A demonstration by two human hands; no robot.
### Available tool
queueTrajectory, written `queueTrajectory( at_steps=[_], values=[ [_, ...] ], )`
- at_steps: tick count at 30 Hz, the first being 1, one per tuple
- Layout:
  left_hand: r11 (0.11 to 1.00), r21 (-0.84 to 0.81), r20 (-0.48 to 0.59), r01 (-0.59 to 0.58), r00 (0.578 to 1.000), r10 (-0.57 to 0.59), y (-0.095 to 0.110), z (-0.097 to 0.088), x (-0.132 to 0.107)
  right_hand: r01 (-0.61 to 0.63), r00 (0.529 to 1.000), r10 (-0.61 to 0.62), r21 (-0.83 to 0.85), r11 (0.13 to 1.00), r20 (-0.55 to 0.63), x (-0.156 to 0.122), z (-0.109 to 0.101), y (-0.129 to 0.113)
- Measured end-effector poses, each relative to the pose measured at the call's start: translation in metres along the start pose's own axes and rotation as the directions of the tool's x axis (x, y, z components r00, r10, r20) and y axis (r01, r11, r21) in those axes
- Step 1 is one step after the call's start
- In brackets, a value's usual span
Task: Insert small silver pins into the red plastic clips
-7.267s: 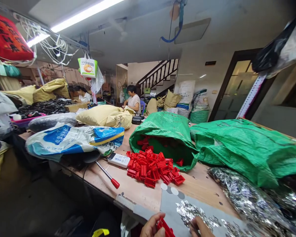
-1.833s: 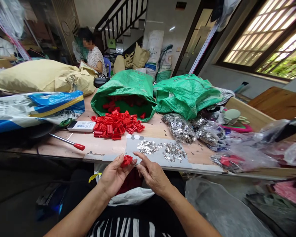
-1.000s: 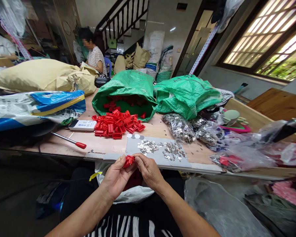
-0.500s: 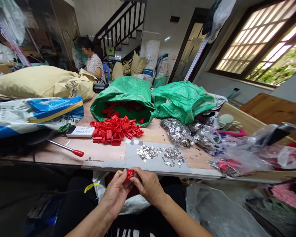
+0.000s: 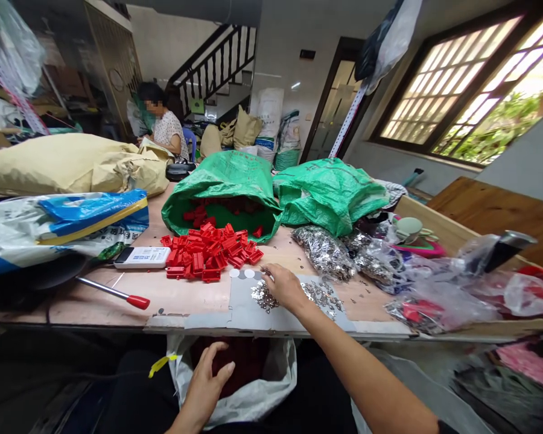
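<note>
My right hand (image 5: 284, 288) is over the near pile of small shiny metal pieces (image 5: 263, 298) on a grey mat (image 5: 248, 316). Its thumb and fingers are pinched together, with what looks like one small metal piece at the tips. Below the table edge, my left hand (image 5: 208, 377) holds nothing, fingers apart, over the mouth of a white sack (image 5: 280, 383) in my lap. Dark red contents show inside that sack. Behind the mat, a heap of red plastic parts (image 5: 215, 250) spills from an open green sack (image 5: 235, 175).
A second pile of metal pieces (image 5: 323, 295) lies right of my hand. Plastic bags of metal pieces (image 5: 323, 253) and a second green sack (image 5: 330, 193) stand behind. On the left are a red-handled lever (image 5: 138, 301) and a white box (image 5: 142, 257). A person (image 5: 165, 129) sits far back.
The red part held between both hands is gone from them. My right hand has moved up onto the metal pile; my left has opened and dropped lower over the lap sack. The view has tilted up slightly.
</note>
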State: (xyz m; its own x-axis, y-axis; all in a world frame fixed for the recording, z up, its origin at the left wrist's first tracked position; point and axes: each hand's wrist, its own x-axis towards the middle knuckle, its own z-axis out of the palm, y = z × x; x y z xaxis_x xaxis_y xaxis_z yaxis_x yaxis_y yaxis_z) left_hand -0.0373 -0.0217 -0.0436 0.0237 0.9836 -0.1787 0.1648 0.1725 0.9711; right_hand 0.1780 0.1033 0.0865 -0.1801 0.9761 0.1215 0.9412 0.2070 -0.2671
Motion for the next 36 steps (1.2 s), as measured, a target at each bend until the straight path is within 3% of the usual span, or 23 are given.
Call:
queueTrajectory(
  at_steps=[7, 13, 18, 21, 23, 29, 33, 36],
  values=[
    [0.992, -0.127, 0.023, 0.013, 1.0, -0.01, 0.003, 0.01, -0.002, -0.091, 0.995, 0.097, -0.122, 0.988, 0.039, 0.053, 0.016, -0.003],
    [0.979, -0.203, 0.045, 0.004, 0.999, 0.006, 0.016, 0.011, -0.003, -0.103, 0.994, 0.108, -0.136, 0.985, 0.033, 0.056, 0.013, 0.002],
    [0.965, -0.258, -0.011, -0.043, 0.999, 0.042, 0.039, 0.01, -0.008, -0.032, 0.999, 0.032, -0.028, 0.999, -0.014, 0.011, -0.001, -0.006],
    [0.948, -0.317, -0.036, -0.033, 0.999, 0.023, 0.051, 0.012, -0.01, 0.185, 0.983, -0.176, 0.27, 0.945, -0.058, -0.034, 0.001, -0.022],
    [0.94, -0.339, -0.061, -0.034, 0.998, 0.014, 0.055, 0.014, -0.011, 0.228, 0.972, -0.234, 0.356, 0.906, -0.027, -0.064, 0.008, -0.034],
    [0.979, -0.194, 0.057, -0.069, 0.995, 0.082, 0.056, 0.012, -0.018, 0.184, 0.965, -0.249, 0.458, 0.87, 0.086, -0.117, 0.02, -0.054],
    [0.979, -0.197, 0.126, -0.048, 0.989, 0.074, 0.058, 0.013, -0.022, 0.119, 0.961, -0.245, 0.603, 0.789, 0.132, -0.125, 0.019, -0.051],
    [0.965, -0.261, 0.125, 0.005, 0.992, 0.029, 0.057, 0.016, -0.025, 0.03, 0.967, -0.194, 0.687, 0.726, 0.163, -0.122, 0.015, -0.033]
  ],
)
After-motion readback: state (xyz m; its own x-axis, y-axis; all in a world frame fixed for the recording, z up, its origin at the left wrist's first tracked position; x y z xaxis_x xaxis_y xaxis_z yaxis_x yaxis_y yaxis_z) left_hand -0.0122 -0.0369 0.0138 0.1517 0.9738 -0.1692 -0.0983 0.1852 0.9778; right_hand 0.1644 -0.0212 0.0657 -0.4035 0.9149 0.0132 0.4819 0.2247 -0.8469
